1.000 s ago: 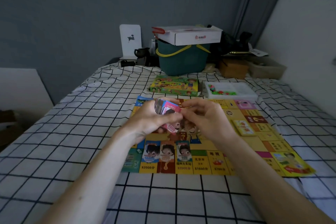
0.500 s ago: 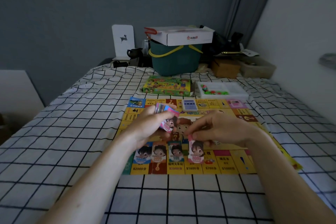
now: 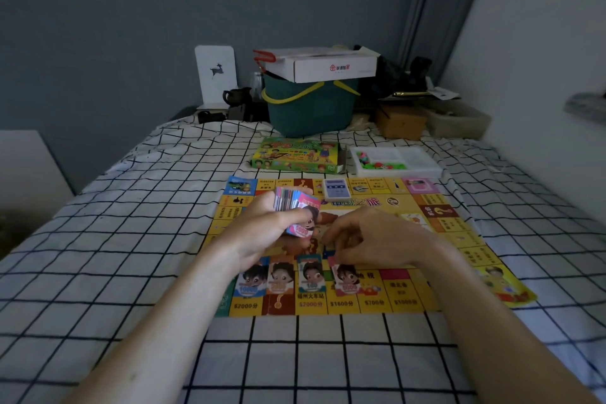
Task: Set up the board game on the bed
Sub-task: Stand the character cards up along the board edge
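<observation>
Four notes (image 3: 296, 279) lie in a row along the near edge of the board (image 3: 436, 226) on the bed (image 3: 131, 239). Your left hand (image 3: 262, 233) grips the remaining stack (image 3: 293, 203); your right hand (image 3: 370, 239), fingers curled, sets down the fourth. Loosen the left grip and the stack may spill. Beyond lie a blue deck (image 3: 337, 189), game box (image 3: 295, 156) and piece tray (image 3: 396, 161), none in your way.

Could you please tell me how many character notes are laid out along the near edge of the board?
4, side by side: blue note, orange note, teal note, and pink note under the right hand. More may be hidden under the hands.
</observation>
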